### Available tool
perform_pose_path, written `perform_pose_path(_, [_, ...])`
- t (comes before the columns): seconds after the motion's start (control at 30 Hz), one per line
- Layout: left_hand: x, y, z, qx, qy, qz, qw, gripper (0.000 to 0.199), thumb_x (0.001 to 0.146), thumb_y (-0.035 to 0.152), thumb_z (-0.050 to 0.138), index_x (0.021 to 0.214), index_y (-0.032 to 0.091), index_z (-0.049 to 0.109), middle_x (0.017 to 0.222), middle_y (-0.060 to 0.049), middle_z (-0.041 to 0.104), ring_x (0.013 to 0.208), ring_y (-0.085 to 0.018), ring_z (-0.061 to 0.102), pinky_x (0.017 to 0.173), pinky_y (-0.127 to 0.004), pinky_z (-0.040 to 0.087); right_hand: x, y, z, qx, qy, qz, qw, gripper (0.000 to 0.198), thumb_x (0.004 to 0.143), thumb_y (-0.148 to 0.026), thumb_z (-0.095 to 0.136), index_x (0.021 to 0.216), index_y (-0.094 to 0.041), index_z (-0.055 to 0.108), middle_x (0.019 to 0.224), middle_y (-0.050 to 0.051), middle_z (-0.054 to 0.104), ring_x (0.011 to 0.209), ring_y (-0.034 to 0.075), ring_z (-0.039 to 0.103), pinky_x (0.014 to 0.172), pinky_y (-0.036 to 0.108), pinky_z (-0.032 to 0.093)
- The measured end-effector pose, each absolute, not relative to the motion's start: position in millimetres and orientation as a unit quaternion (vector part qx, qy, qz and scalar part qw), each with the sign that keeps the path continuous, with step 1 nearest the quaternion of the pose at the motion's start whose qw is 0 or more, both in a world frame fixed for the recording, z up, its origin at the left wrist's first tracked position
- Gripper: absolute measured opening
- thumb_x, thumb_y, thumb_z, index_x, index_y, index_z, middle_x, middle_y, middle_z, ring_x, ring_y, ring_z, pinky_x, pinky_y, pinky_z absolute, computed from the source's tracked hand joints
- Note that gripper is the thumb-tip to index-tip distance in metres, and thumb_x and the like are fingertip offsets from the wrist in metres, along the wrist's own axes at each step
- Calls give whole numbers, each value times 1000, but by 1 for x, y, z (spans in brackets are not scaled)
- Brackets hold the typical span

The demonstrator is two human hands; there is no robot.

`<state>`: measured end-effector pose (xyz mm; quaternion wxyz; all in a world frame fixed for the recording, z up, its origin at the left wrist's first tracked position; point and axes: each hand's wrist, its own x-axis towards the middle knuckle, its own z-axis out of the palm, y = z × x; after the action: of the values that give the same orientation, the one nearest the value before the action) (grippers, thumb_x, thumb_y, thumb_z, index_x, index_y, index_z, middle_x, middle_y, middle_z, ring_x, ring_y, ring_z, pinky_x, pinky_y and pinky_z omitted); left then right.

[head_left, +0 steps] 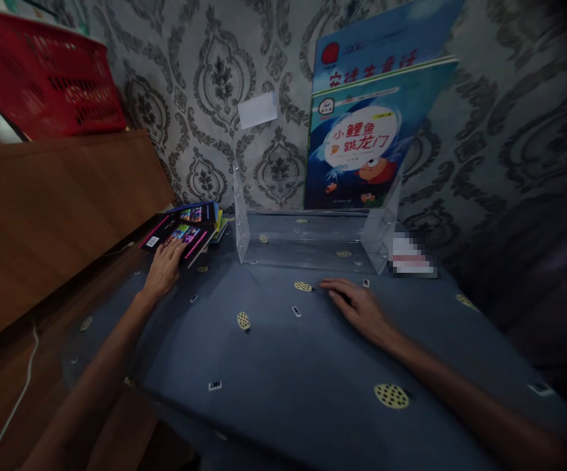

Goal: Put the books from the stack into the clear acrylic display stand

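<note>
My left hand (163, 269) rests with its fingers laid on the cover of a black-and-pink book (191, 237), the front one in a small pile at the table's left. Its fingers are outstretched, not wrapped round the book. Over the table in front of the clear acrylic stand (307, 255), my right hand (356, 305) is open and holds nothing. Two picture books stand upright at the right of that stand: a teal one (346, 140) with a cartoon fish in front, and a taller blue one (386, 39) behind it.
A blue cloth with pineapple prints covers the table (263, 366). Wooden furniture (57, 216) borders the left side, with a red basket (67, 78) on top. A white cable (31, 373) hangs there. A blurred-out white item (411, 255) lies right of the stand.
</note>
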<state>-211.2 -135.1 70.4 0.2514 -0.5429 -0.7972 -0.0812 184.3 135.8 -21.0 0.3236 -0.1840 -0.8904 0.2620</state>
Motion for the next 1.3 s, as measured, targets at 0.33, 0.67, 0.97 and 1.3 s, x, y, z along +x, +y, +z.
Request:
perform_pose_path(0.33, [-197, -156, 53, -552, -790, -85, 251, 67, 78, 1, 37, 142, 17, 51, 151, -16, 53, 146, -27, 43, 123, -55, 25, 203, 163, -21, -217, -885, 250, 328, 29, 91, -27, 50, 104, -24, 76, 117, 9, 76, 107, 30, 72, 95, 50, 59])
perform_pose_path(0.67, [-138, -195, 12, -621, -767, -66, 148, 62, 83, 3, 39, 141, 19, 54, 145, -14, 59, 138, -25, 51, 117, -48, 40, 201, 163, -22, -197, -907, 206, 310, 30, 92, -22, 48, 105, -21, 75, 122, 13, 73, 112, 30, 70, 98, 50, 57])
perform_pose_path(0.97, [-169, -143, 60, -531, -847, -21, -22, 40, 104, 38, 39, 133, 22, 62, 134, -8, 65, 124, -21, 61, 108, -33, 47, 199, 158, -19, -193, -919, 194, 284, 31, 93, -22, 47, 105, -18, 75, 123, 14, 71, 117, 31, 67, 103, 50, 53])
perform_pose_path(1.3, [-232, -54, 29, -371, -928, 0, 37, 39, 97, 38, 63, 130, 17, 59, 130, -11, 62, 111, -25, 64, 93, -47, 57, 202, 155, -22, -190, -922, 174, 289, 32, 94, -25, 45, 105, -21, 75, 127, 14, 70, 117, 31, 67, 103, 52, 54])
